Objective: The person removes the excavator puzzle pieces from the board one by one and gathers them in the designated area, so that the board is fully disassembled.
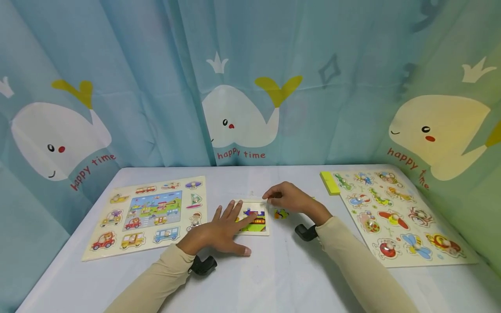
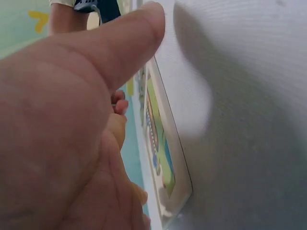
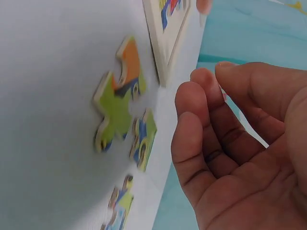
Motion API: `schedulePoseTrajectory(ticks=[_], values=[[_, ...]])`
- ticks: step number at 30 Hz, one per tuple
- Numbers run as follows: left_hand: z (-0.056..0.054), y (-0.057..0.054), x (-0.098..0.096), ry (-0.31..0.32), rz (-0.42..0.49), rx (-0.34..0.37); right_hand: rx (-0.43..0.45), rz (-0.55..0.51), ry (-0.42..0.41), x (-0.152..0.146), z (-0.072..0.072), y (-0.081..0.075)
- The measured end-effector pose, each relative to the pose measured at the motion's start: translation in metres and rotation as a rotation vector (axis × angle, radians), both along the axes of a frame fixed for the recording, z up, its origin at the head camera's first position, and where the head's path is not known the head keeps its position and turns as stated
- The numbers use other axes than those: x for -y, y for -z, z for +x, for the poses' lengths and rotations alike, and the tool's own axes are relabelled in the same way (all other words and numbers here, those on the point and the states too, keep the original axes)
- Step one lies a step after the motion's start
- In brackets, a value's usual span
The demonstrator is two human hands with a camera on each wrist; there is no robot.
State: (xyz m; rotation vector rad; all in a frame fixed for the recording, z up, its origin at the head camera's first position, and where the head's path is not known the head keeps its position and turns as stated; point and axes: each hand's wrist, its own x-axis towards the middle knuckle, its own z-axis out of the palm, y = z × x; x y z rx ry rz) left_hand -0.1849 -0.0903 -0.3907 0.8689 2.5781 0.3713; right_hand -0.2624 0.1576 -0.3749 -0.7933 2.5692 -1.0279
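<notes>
My left hand (image 1: pixel 225 228) lies spread over a small wooden puzzle tray (image 1: pixel 268 230), its fingers straight and reaching across the board. Colourful pieces fill part of the tray's lower area; bare pale wood shows along its top. At the tray's upper right corner is my right hand (image 1: pixel 290 198), with its fingers curled and the thumb close to the index fingertip. Whether a piece sits between those tips is hidden. Loose green puzzle pieces (image 3: pixel 117 105) lie on the table beneath the right hand, beside the tray.
To the left lies a large vehicle puzzle board (image 1: pixel 117 191). On the right, an insect puzzle board (image 1: pixel 360 224) lies with a yellow block (image 1: pixel 330 183) at its far left corner. A blue whale-print curtain (image 1: pixel 168 108) hangs behind the white-covered table (image 1: pixel 274 278).
</notes>
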Motion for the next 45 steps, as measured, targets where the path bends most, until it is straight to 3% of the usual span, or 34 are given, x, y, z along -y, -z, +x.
schedulePoseTrajectory(ticks=[7, 16, 31, 45], values=[[-0.004, 0.000, -0.009, -0.052, -0.051, 0.036, -0.020, 0.001, -0.030, 0.012, -0.001, 0.002], [-0.003, 0.003, -0.011, -0.065, -0.150, 0.000, 0.002, -0.004, -0.031, 0.028, 0.000, 0.004], [-0.003, 0.003, -0.014, -0.057, -0.141, 0.004, 0.033, -0.022, -0.062, 0.043, 0.003, 0.012], [-0.004, 0.007, -0.013, -0.056, -0.131, 0.005, 0.083, -0.133, -0.071, 0.047, 0.003, 0.017]])
